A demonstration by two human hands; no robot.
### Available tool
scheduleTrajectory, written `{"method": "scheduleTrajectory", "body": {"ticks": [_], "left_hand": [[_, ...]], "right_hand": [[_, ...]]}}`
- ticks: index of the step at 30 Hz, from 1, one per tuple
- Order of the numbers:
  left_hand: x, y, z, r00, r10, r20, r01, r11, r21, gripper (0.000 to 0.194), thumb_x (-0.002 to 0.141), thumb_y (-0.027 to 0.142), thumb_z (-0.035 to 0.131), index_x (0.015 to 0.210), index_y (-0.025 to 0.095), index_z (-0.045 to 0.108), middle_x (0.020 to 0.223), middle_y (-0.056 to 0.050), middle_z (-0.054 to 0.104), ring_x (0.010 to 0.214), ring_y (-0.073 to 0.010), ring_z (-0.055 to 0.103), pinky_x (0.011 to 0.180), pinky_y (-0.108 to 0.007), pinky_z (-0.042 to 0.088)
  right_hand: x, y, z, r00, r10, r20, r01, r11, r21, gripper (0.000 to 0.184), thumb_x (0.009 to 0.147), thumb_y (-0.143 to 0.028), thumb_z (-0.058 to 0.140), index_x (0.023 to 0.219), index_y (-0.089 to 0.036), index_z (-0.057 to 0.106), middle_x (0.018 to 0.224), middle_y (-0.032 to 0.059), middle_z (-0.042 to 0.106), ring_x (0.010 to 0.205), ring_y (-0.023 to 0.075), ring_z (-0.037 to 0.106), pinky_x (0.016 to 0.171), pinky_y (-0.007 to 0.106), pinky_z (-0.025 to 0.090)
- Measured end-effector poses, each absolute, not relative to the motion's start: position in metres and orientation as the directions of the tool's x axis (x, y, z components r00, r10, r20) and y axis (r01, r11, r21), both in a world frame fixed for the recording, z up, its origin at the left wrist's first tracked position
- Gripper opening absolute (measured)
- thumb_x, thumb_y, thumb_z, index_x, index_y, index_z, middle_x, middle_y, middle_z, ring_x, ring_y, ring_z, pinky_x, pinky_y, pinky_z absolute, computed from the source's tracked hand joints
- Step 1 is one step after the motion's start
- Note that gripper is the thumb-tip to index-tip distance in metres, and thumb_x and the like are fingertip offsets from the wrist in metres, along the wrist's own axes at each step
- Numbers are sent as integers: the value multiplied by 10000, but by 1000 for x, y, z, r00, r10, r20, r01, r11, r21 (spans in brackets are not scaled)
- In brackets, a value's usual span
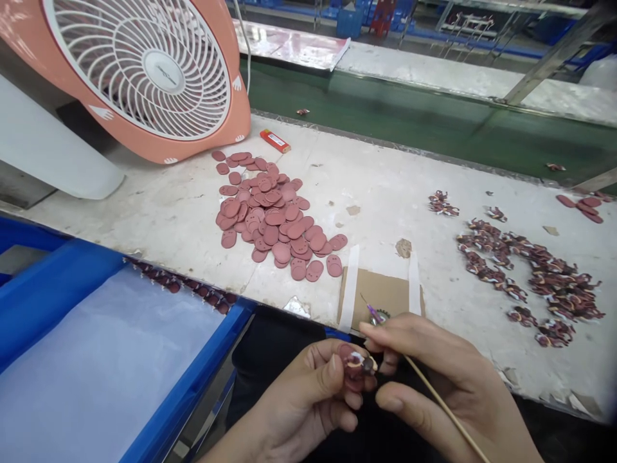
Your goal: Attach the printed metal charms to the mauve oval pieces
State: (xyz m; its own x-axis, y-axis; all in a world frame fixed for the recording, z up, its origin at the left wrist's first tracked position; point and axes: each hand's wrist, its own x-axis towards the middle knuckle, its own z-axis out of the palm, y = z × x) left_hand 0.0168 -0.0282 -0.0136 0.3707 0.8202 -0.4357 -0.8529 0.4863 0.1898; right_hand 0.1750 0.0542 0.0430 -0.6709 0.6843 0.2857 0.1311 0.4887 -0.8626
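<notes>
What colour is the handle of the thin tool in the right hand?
Light tan; the tool's handle shows best in the head view.

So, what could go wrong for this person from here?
The small figure, pinched in the left hand, seems to be off the table, so it might drop if it slips. The thin stick in the right hand points its fine tip over the cardboard and could catch on it. A careless sweep might scatter the loose figures.
</notes>
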Motion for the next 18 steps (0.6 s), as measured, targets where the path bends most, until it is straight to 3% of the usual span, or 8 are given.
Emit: {"method": "scheduleTrajectory", "body": {"ticks": [6, 9, 12, 15, 18], "left_hand": [[15, -29, -15, 324, 833, -449, -830, 478, 288, 389, 678, 496, 858, 782, 128, 789, 636, -12, 650, 514, -53, 585, 453, -120, 557], [11, -32, -9, 36, 880, -474, -782, 320, 535, 371, 709, 474, 846, 875, 148, 789, 689, -28, 696, 603, -97, 636, 485, -144, 563], [6, -37, 0, -310, 869, -386, -648, 104, 755, 314, 608, 307, 939, 863, 213, 780, 731, 3, 724, 628, -94, 628, 552, -155, 538], [5, -39, 9, -388, 864, -322, -557, 59, 828, 345, 533, 249, 972, 815, 214, 776, 715, 3, 723, 608, -93, 603, 546, -164, 484], [2, -39, 13, -449, 832, -326, -499, 70, 864, 284, 596, 331, 938, 760, 199, 747, 714, -12, 712, 604, -110, 594, 499, -183, 454]], "right_hand": [[181, 55, 36, -704, 632, 324, 152, 580, -800, 152, 943, -125, 631, 1068, -191, 687, 818, 28, 650, 695, 128, 658, 600, 180, 567], [182, 53, 31, -699, 595, 397, 221, 707, -671, 171, 910, -85, 643, 1059, -167, 667, 875, 50, 649, 776, 145, 672, 656, 198, 579], [178, 48, 22, -646, 575, 502, 308, 798, -519, 217, 894, -67, 674, 1091, -155, 666, 926, 75, 642, 841, 179, 663, 709, 248, 570], [165, 43, 16, -632, 489, 601, 300, 870, -392, 230, 907, -86, 674, 1127, -153, 674, 894, 70, 648, 790, 187, 659, 658, 260, 543], [148, 41, 12, -628, 394, 671, 265, 919, -292, 216, 900, -81, 684, 1102, -156, 699, 833, 51, 657, 715, 180, 655, 617, 266, 526]]}}
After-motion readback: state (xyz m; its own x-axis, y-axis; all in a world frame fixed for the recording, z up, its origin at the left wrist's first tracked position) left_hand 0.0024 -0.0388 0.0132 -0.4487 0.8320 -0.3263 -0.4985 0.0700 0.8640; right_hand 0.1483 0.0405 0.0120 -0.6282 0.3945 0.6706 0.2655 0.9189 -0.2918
